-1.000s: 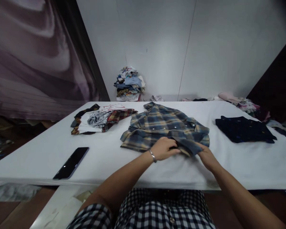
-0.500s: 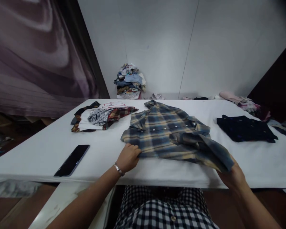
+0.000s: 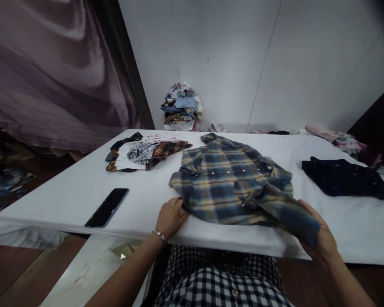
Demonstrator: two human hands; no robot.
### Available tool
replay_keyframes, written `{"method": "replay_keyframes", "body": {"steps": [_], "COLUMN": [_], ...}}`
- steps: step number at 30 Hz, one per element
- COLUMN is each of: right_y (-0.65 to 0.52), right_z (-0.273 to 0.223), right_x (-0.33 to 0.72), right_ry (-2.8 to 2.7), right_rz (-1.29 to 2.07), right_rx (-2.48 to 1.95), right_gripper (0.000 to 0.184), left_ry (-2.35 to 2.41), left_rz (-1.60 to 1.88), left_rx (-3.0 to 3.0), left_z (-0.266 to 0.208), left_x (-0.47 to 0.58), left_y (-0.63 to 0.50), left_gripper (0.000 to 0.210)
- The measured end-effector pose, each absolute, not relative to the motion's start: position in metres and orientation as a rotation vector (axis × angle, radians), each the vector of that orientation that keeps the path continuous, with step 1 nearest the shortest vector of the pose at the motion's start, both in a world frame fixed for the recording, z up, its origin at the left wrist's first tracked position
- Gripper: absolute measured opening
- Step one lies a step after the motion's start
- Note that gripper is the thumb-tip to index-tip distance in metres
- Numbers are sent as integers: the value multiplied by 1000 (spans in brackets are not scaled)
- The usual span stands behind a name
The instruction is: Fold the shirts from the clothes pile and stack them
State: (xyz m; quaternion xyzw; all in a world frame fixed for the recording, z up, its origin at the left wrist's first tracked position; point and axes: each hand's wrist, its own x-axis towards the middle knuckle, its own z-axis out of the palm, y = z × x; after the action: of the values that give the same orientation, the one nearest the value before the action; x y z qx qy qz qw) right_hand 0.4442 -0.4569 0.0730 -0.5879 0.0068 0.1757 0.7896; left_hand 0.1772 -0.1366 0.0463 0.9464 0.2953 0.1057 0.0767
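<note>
A plaid shirt [image 3: 220, 183] in blue, grey and yellow lies spread on the white table, its collar off to the left rear and its button row running across. My left hand [image 3: 172, 216] pinches the shirt's near left edge, just above the tabletop. At the near right, my right hand [image 3: 321, 236] grips the end of a sleeve that is folded over the shirt's near side; the cloth hides part of those fingers.
Left of the shirt lie a phone [image 3: 107, 207] and a heap of mixed garments [image 3: 141, 154]. A folded dark garment [image 3: 347, 177] rests at the right. Behind the white table [image 3: 57, 194] rises a clothes stack [image 3: 182, 106], with more clothes [image 3: 336, 136] beyond the right rear edge.
My right hand has moved slightly right and nearer with the sleeve end. The shirt's near edge has shifted a little toward me. The whole view has swung slightly left.
</note>
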Motion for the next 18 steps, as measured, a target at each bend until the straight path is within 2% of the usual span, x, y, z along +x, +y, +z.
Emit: {"method": "replay_keyframes", "body": {"steps": [2, 7, 11, 14, 18], "right_y": [-455, -461, -471, -470, -427], "right_z": [77, 82, 78, 81, 116], "right_x": [445, 450, 453, 467, 508], "right_ry": [8, -10, -45, -133, -277], "right_rz": [382, 336, 298, 276, 340], "right_rx": [-1269, -1323, -1362, -1358, -1202], "right_gripper": [44, 45, 40, 35, 29], "left_ry": [798, 480, 641, 649, 600], "left_rz": [315, 494, 565, 479, 326], "left_rx": [2863, 2594, 2284, 2059, 1755], "left_z": [53, 82, 112, 131, 141], "left_x": [183, 170, 144, 137, 163], "left_y": [-131, -111, -108, -105, -74], "left_gripper": [10, 6, 16, 22, 22]}}
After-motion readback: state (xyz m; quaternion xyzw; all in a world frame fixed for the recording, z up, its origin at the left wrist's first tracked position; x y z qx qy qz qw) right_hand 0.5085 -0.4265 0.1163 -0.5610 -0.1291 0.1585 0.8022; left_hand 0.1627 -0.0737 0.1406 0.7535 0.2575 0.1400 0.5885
